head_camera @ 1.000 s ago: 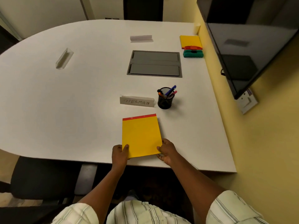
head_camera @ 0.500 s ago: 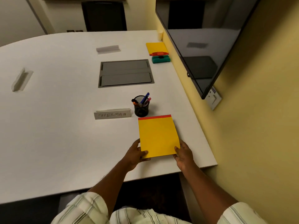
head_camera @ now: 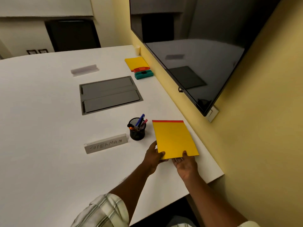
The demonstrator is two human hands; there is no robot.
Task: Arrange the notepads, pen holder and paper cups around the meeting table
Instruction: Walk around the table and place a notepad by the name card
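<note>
A yellow notepad with a red top strip is held by its near edge in both hands, just right of the black mesh pen holder with pens in it. My left hand grips the near left corner and my right hand grips the near right edge. More yellow notepads lie stacked at the far right of the white meeting table. A paper cup stands beyond them by the wall.
A "SUPERMAN" name card stands left of the pen holder, another name card farther back. A grey cable hatch sits mid-table. Red and teal erasers lie near the far notepads. A wall screen overhangs the table's right edge.
The notepad has moved right, from in front of the name card to right of the pen holder near the wall, and both hands still hold it. My view has swung right.
</note>
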